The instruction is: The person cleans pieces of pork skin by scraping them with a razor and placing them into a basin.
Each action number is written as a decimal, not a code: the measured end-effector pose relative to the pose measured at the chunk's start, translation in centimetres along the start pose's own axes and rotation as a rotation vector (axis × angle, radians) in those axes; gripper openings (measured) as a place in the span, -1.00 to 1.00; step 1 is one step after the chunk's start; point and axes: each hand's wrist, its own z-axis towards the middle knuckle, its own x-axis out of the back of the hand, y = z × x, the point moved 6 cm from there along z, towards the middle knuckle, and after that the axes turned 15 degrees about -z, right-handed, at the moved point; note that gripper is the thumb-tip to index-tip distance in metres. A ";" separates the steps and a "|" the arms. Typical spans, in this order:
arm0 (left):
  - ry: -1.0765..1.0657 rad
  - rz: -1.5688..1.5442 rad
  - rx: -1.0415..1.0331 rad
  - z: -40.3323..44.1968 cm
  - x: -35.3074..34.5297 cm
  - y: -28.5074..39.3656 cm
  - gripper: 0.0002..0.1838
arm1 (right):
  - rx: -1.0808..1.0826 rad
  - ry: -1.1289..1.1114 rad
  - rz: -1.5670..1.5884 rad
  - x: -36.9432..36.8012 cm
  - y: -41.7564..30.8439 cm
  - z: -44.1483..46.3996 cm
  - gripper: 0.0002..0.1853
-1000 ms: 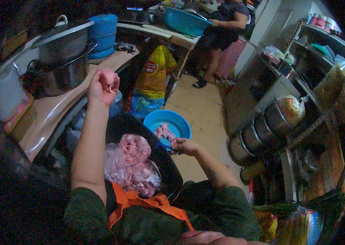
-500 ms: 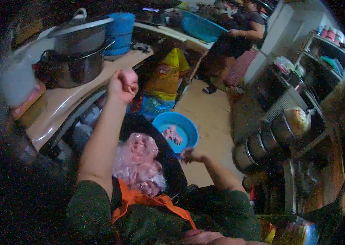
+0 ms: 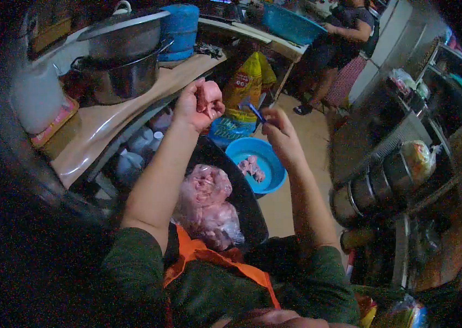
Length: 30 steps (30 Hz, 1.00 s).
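Wears a dark green shirt [image 3: 214,295] and an orange apron [image 3: 203,252]. Has clear bags of pink meat [image 3: 212,205] close in front, on a black surface [image 3: 250,210]. Cups a pink lump of meat [image 3: 207,97] in the left hand [image 3: 195,108], with the fingers curled part way round it. Holds a small blue tool [image 3: 256,113] in the right hand [image 3: 281,131], with the fingers shut on its handle. Keeps both hands up, with the tip of the tool near the lump but apart from it.

Has a blue basin [image 3: 276,172] just past the black surface, with small bits of meat [image 3: 252,168] in it. Has pale jugs [image 3: 131,164] low down to the left, and a bench [image 3: 91,134] with a big pot [image 3: 127,82] and a blue bucket [image 3: 180,33] on it. Shows a yellow bag [image 3: 247,82] behind the hands. Has a rack [image 3: 444,123] to the right, with round metal pots [image 3: 370,191] near it. Shows a wide blue tub [image 3: 291,24] at the far end, with another person [image 3: 354,30] right next to it.
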 end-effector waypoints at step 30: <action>0.132 0.172 -0.474 0.2 1.3 3.1 -0.89 | 0.376 0.320 -0.621 -4.7 -9.4 -1.7 -0.53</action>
